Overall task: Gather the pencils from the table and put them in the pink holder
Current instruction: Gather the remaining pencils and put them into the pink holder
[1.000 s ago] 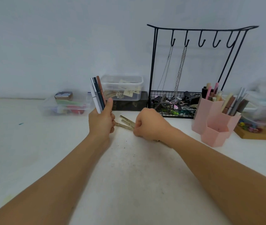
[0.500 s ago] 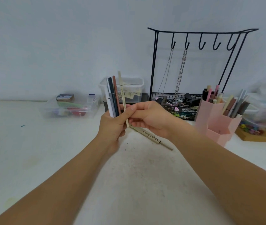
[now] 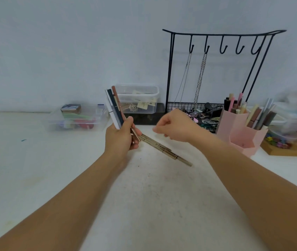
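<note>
The left hand (image 3: 121, 135) sits just left of the middle of the view and grips a bundle of pencils (image 3: 114, 107), fingers and thumb curled round their lower ends; the bundle stands nearly upright and fans toward 12 o'clock, showing a white, a dark blue and a reddish-brown barrel. Two or three tan pencils (image 3: 164, 149) lie on the white table (image 3: 153, 205), running from the left hand's fingertips down toward 4 o'clock; their upper ends meet those fingers, though whether the hand truly holds them cannot be told. The right hand (image 3: 175, 126) hovers above the table at about 3 o'clock of the left hand, fingers loosely curled and its fingertips blurred, holding nothing visible and apart from the tan pencils beneath it. The pink holder (image 3: 242, 136) stands at 3 o'clock of the right hand, near the right edge of the table (it is already stocked with pens and pencils in its several compartments). Behind it, at 1 o'clock, rises a black wire rack (image 3: 222, 69) with hooks, two chains hanging from it and a basket of small clutter at its foot. A clear lidded box (image 3: 138, 98) sits at 12 o'clock behind the bundle, and another clear box (image 3: 77, 120) at 10 o'clock.
</note>
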The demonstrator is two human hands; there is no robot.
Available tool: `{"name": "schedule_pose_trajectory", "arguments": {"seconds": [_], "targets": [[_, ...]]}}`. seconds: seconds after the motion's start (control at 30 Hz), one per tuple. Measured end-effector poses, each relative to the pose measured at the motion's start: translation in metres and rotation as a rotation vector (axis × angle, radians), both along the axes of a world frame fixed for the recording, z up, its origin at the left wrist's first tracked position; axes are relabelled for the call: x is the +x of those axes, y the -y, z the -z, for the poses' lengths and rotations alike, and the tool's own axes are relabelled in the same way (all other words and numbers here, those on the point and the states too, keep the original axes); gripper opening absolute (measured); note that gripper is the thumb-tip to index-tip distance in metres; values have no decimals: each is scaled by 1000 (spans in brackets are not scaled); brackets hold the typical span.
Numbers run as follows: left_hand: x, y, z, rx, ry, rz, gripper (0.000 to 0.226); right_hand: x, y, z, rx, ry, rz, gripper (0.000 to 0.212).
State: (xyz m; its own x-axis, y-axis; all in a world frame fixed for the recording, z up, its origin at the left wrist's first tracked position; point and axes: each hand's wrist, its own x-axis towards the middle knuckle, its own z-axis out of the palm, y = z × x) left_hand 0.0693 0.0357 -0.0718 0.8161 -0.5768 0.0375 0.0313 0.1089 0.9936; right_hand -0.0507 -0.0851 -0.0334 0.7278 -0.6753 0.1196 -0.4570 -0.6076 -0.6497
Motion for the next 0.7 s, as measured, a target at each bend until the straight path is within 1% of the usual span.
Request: {"name": "schedule_pose_trajectory", "arguments": {"seconds": [0.07,0.13,0.3,0.4,0.47,0.53,0.6,0.67,0.7], "targets": [[1,2,-1,21,-34,-19,30,-5,8,1,-64,-214,-8,27],[1,2,0,38,-51,-26,30,-4,5,6,-45,-323,-25,31],[2,0,3,16,-56,23,27,9,-4,13,-104,-358,39,38],[1,1,3,41,-68,36,29,7,-3,15,9,-352,77,44],[0,1,4,21,-89,65,28,3,-3,14,139,-328,95,43],[-1,-1,5,-14,-121,113,29,-1,0,9,268,-242,110,33],[-1,-2,5,-37,-154,151,33,-5,2,0,391,-75,107,26],[-1,-2,6,-74,-193,201,37,-8,0,-11,525,104,28,20],[-1,-2,6,-90,-201,232,38,-8,-3,-15,584,153,-28,18]]}}
